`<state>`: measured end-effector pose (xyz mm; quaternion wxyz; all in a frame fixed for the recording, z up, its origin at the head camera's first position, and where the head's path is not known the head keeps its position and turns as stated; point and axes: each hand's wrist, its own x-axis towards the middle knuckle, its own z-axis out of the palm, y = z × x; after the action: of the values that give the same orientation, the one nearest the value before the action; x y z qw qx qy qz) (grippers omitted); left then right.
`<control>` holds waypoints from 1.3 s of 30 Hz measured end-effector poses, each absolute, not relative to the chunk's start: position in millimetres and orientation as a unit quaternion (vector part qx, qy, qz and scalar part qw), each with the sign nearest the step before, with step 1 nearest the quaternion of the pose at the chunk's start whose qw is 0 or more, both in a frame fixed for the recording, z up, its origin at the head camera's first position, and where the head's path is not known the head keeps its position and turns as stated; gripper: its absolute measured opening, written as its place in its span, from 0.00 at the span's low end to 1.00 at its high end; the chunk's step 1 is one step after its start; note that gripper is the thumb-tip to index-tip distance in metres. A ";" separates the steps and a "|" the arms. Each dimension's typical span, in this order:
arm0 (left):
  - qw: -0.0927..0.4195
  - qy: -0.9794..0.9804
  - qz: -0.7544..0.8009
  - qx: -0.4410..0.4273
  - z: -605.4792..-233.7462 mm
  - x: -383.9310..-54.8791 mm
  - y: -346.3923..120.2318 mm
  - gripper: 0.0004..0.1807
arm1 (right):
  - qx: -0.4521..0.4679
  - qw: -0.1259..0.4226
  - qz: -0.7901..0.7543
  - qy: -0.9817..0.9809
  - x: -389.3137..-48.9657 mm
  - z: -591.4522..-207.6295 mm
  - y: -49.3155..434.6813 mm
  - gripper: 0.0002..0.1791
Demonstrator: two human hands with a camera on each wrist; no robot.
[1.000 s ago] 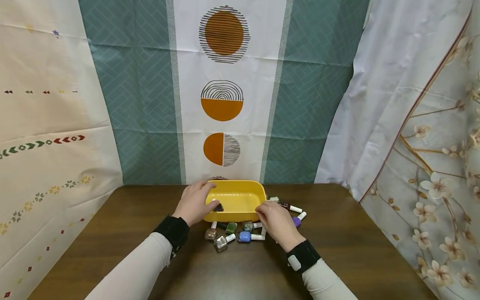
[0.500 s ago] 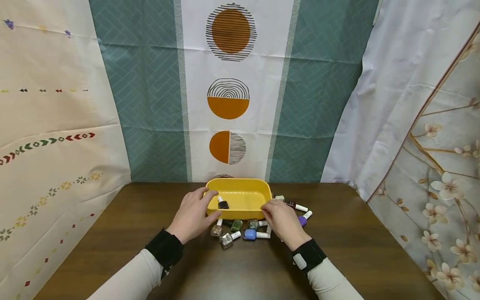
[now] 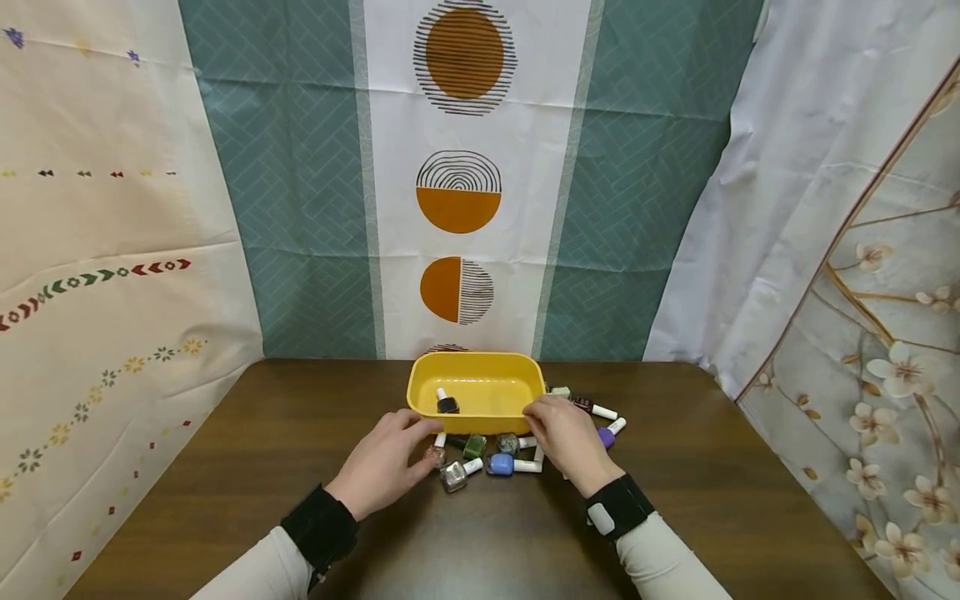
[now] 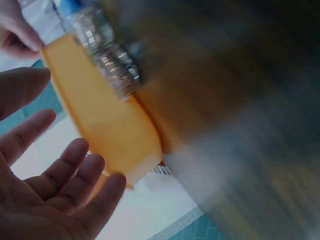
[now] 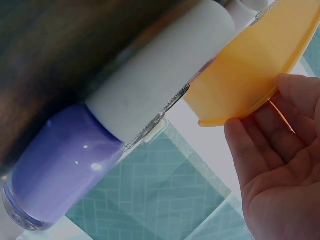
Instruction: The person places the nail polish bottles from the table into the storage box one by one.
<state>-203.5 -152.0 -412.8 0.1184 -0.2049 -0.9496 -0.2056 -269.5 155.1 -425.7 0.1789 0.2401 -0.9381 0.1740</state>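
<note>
A yellow plastic tub stands at the back of the table, with a dark nail polish bottle lying inside. My right hand pinches the tub's front right rim between thumb and fingers. At the front left corner, my left hand has its fingers spread and holds nothing, its fingertips close to a brown glitter nail polish. In the left wrist view, a gap separates those fingers from the bottles. Beside the brown one lies a silver glitter nail polish.
Before the tub lie more nail polishes: green, grey glitter and blue. To the right are a purple one, a dark red one and a pale one. A patterned curtain hangs behind the table.
My left hand has drawn back from over the tub's left side, down to the brown bottle. The dark bottle in the tub shows fully now. My right hand stays at the rim.
</note>
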 end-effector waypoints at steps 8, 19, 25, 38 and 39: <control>0.092 -0.949 -0.197 -0.230 -425.1 -207.1 -148.2 0.24 | 0.247 0.187 0.170 -0.935 -269.4 -426.8 156.3 0.08; 0.078 -0.947 -0.188 -0.247 -429.9 -209.9 -147.4 0.25 | 0.243 0.184 0.168 -0.937 -269.0 -424.7 153.6 0.09; 0.073 -0.948 -0.183 -0.251 -434.2 -214.3 -146.9 0.25 | 0.241 0.185 0.168 -0.938 -269.0 -424.9 154.6 0.08; 0.064 -0.950 -0.180 -0.247 -434.9 -219.4 -143.2 0.22 | 0.242 0.186 0.168 -0.937 -269.9 -426.6 156.0 0.09; 0.063 -0.950 -0.180 -0.246 -434.9 -219.7 -143.1 0.22 | 0.244 0.187 0.168 -0.937 -269.8 -426.7 155.9 0.09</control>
<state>-219.7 -143.1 -434.9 0.0635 -0.2463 -0.9503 -0.1797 -269.8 155.9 -426.7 0.1874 0.2436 -0.9367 0.1676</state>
